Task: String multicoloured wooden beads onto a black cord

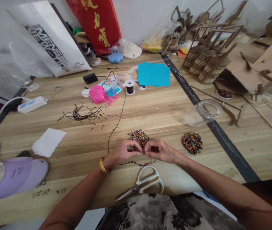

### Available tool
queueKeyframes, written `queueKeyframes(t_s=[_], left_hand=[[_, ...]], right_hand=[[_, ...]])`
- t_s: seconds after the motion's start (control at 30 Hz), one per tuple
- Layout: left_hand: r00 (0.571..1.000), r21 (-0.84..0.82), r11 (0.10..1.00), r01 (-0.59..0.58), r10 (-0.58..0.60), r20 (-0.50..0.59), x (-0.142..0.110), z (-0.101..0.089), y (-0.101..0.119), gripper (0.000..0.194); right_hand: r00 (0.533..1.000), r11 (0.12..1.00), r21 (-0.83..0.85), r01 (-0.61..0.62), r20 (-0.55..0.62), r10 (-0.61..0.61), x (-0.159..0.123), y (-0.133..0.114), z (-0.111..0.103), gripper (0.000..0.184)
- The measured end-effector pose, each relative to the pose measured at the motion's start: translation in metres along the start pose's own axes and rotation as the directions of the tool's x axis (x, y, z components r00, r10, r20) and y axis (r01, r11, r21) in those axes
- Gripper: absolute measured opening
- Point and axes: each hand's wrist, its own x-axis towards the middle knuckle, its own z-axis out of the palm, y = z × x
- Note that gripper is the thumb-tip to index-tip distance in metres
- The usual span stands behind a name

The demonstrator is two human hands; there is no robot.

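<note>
My left hand (127, 150) and my right hand (161, 151) meet fingertip to fingertip just in front of a small pile of multicoloured beads (139, 137). Both are closed in a pinch. A thin black cord (118, 123) runs from a spool (129, 88), curves past my left wrist and rises at its other end to my right fingers. Several beads (138, 164) are threaded on it below the hands. What my left fingertips pinch is too small to make out. Scissors (140, 185) with white handles lie near the table edge, blades partly apart.
A coiled bead string (192, 143) lies right, near clear tape rolls (209, 110). Cut black cords (79, 113), pink yarn (97, 94) and white paper (49, 142) are left. Blue sheets (153, 74) lie behind. A purple-white device (18, 174) stands left; cardboard baskets (206, 60) stand back right.
</note>
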Motion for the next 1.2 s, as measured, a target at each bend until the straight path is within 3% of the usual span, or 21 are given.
queueKeyframes(t_s=[0.33, 1.2], left_hand=[[1.0, 0.004, 1.0, 0.006, -0.006, 0.008, -0.0003, 0.0013, 0.003, 0.012], [0.999, -0.041, 0.999, 0.03, -0.031, -0.013, -0.0005, 0.0066, 0.0014, 0.022]], right_hand=[[1.0, 1.0, -0.007, 0.01, -0.004, -0.01, 0.0004, 0.0003, 0.0012, 0.006], [0.999, 0.999, -0.001, 0.036, -0.021, -0.036, 0.0016, -0.0016, 0.0018, 0.013]])
